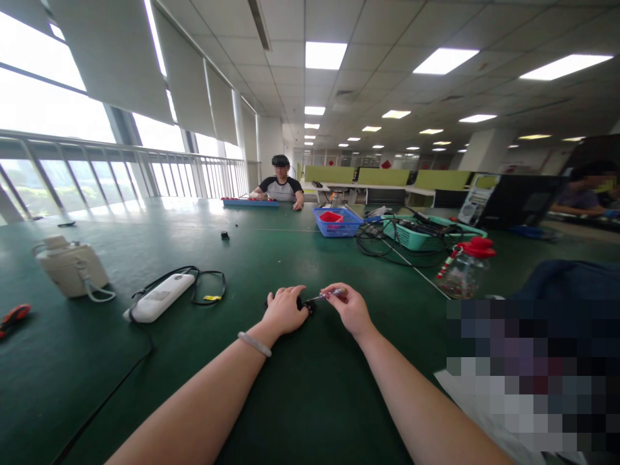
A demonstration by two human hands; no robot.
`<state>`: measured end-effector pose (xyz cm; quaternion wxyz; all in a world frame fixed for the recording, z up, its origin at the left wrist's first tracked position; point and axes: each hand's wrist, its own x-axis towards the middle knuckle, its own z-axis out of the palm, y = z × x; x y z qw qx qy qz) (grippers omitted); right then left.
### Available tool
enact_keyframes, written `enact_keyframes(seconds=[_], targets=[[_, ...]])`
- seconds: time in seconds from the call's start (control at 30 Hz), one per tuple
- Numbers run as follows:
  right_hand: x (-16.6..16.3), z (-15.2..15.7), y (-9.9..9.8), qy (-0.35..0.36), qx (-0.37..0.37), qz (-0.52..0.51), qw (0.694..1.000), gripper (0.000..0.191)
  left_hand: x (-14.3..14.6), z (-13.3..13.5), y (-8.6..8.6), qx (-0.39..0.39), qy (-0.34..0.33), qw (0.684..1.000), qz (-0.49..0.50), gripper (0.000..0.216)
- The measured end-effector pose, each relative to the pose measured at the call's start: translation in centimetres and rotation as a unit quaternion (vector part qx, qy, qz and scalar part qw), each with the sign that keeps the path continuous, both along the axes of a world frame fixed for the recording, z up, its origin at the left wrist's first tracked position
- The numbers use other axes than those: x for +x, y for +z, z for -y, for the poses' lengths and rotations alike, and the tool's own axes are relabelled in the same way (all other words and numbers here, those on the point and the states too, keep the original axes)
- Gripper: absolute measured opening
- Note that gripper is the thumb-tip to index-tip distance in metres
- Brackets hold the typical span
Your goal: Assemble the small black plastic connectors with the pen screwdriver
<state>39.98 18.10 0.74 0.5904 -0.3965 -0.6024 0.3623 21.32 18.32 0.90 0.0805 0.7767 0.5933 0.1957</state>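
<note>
My left hand (287, 311), with a grey bracelet at the wrist, is closed over a small black part (310, 306) on the green table (310, 394). Most of that part is hidden beneath the palm and fingers, so its kind cannot be told. A screwdriver (334, 294) lies in the fingers of my right hand (349, 309), held nearly level just above the tabletop. Its thin metal shaft points left, and the tip reaches the black part beside my left fingers.
Left of my hands lie a white power bank-like box (165, 297) with black cord, a beige bottle (72, 268) and an orange-black tool (15, 318). Ahead are a blue basket (338, 226), a green basket (416, 237) with cables, and a red-lidded jar (465, 271). A person (281, 184) sits opposite.
</note>
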Motion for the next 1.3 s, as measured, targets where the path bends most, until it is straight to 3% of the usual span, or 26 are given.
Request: enact_keyframes(seconds=[0.13,0.33,0.53,0.67,0.87,1.03,1.3], targets=[[0.7,0.0,0.2,-0.027,-0.002,-0.063,0.998,0.023,-0.1,1.0,0.5,-0.023,-0.027,0.999,-0.013,0.049],[1.9,-0.6,-0.1,-0.062,-0.046,-0.177,0.981,0.027,1.0,3.2,1.3,-0.061,-0.043,0.997,-0.004,0.054],[2.4,-0.6,0.6,-0.087,-0.071,-0.266,0.957,0.022,2.9,4.2,0.8,-0.035,-0.017,0.999,0.011,0.048],[2.7,-0.9,0.6,-0.103,-0.076,-0.291,0.948,0.017,4.3,4.4,0.4,-0.01,0.009,1.0,0.013,0.058],[2.7,-0.9,0.5,-0.106,-0.078,-0.297,0.946,0.013,4.8,5.2,0.3,-0.01,-0.024,1.0,-0.001,0.03],[2.7,-0.6,0.7,-0.098,-0.086,-0.293,0.947,0.013,1.2,8.0,1.1,-0.052,-0.089,0.995,0.005,0.025],[2.5,-0.2,0.9,-0.074,-0.091,-0.267,0.956,0.01,-9.8,14.2,2.8,-0.138,-0.172,0.975,0.01,0.025]])
